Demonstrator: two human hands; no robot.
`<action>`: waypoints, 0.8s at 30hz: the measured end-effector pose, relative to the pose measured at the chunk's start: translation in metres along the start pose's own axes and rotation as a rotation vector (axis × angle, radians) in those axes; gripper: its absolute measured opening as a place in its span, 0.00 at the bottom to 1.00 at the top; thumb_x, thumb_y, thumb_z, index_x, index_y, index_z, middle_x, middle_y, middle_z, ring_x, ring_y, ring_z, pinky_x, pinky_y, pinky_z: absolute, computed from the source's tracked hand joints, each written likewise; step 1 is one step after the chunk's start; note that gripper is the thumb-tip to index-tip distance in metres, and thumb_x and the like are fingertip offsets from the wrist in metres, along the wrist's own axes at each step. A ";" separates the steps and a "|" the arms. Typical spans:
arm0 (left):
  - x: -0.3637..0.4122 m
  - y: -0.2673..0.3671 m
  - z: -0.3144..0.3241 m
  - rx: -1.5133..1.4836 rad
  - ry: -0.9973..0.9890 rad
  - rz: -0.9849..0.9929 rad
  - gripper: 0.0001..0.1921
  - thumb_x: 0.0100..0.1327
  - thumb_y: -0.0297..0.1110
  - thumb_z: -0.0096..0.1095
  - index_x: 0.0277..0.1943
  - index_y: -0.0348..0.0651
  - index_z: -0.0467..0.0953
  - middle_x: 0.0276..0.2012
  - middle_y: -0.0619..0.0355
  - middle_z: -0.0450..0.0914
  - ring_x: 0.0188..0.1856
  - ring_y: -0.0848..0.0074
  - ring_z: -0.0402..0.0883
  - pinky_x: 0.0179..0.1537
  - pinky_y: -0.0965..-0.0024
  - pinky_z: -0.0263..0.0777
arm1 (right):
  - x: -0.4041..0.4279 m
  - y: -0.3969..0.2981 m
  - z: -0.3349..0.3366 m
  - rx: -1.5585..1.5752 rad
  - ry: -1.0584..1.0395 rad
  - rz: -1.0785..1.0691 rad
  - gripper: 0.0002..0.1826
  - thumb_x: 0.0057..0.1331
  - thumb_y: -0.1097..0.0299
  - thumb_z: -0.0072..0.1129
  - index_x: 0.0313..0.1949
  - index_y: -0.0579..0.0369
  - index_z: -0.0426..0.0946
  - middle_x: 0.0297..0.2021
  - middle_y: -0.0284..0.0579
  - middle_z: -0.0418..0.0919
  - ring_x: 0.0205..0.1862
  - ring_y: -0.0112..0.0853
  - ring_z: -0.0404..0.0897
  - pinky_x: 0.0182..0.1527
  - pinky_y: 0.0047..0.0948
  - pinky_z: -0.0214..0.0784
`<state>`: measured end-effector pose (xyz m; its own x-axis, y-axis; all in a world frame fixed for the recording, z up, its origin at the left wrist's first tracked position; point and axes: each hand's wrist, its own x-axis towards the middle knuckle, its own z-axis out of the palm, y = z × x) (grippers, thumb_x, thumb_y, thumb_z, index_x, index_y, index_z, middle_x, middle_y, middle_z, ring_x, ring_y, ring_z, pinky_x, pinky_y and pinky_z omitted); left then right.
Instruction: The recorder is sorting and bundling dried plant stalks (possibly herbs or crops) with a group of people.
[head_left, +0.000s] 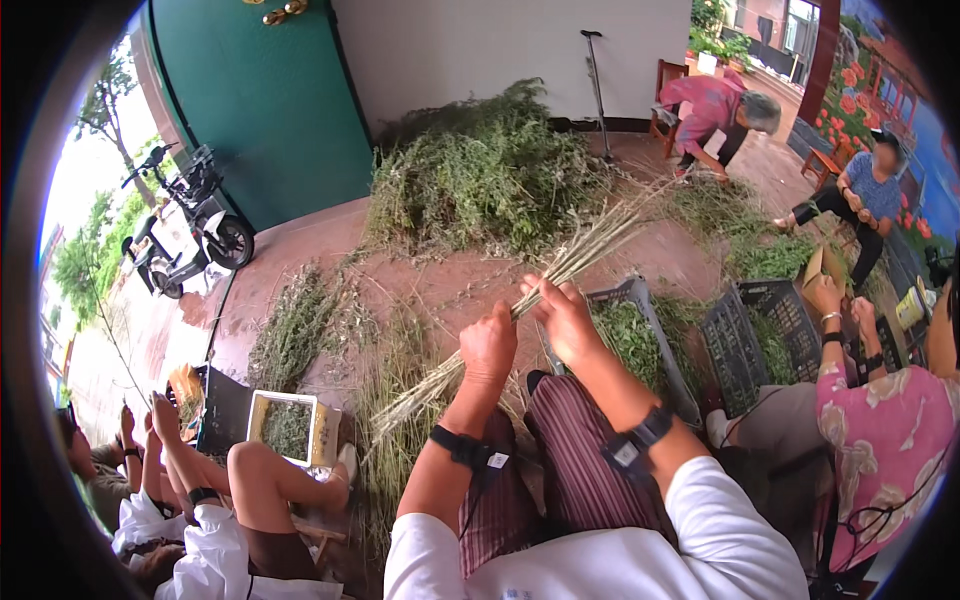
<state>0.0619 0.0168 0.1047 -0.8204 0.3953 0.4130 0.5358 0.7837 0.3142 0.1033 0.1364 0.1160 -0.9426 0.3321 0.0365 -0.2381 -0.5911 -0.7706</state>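
A bundle of long, pale, mostly leafless plant stalks (592, 244) slants across the middle of the view, above my lap. My left hand (489, 341) is closed around its lower middle part, with stalk ends sticking out to the lower left. Just to the right, my right hand (562, 315) grips the same bundle, its fingers wrapped over the stalks. Below and left of my hands, more loose thin stalks (394, 450) lie on the floor. A grey plastic crate (660, 330) with green leaves (628, 336) stands by my right knee.
A large heap of leafy plants (487, 172) lies by the wall. A smaller plant pile (296, 326) and a white-rimmed box (322, 431) are to the left, a black crate (724, 356) to the right. Several people sit or bend on both sides. A walking stick (597, 90) leans on the wall.
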 end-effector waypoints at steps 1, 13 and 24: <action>-0.004 0.002 0.002 0.039 -0.002 0.005 0.07 0.55 0.37 0.53 0.31 0.43 0.68 0.21 0.49 0.77 0.21 0.58 0.77 0.21 0.58 0.69 | 0.002 0.001 0.013 0.136 0.005 0.030 0.17 0.58 0.57 0.57 0.40 0.55 0.66 0.39 0.41 0.72 0.40 0.27 0.71 0.43 0.26 0.63; -0.005 -0.008 0.037 0.140 0.074 0.256 0.02 0.51 0.30 0.49 0.28 0.43 0.66 0.21 0.57 0.75 0.24 0.68 0.79 0.23 0.68 0.72 | 0.041 0.041 -0.021 0.538 0.191 0.006 0.24 0.63 0.45 0.41 0.15 0.44 0.56 0.08 0.26 0.47 0.10 0.21 0.46 0.16 0.22 0.43; -0.007 -0.014 0.016 -0.070 0.007 0.305 0.35 0.39 0.39 0.68 0.53 0.41 0.62 0.32 0.56 0.72 0.38 0.66 0.74 0.40 0.63 0.64 | 0.044 0.015 -0.042 0.451 0.139 -0.113 0.25 0.63 0.48 0.43 0.13 0.44 0.52 0.09 0.27 0.45 0.10 0.20 0.44 0.14 0.22 0.40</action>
<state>0.0569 0.0108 0.0832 -0.6184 0.6039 0.5029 0.7697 0.5945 0.2326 0.0681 0.1730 0.0786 -0.8721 0.4893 -0.0052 -0.4437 -0.7952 -0.4132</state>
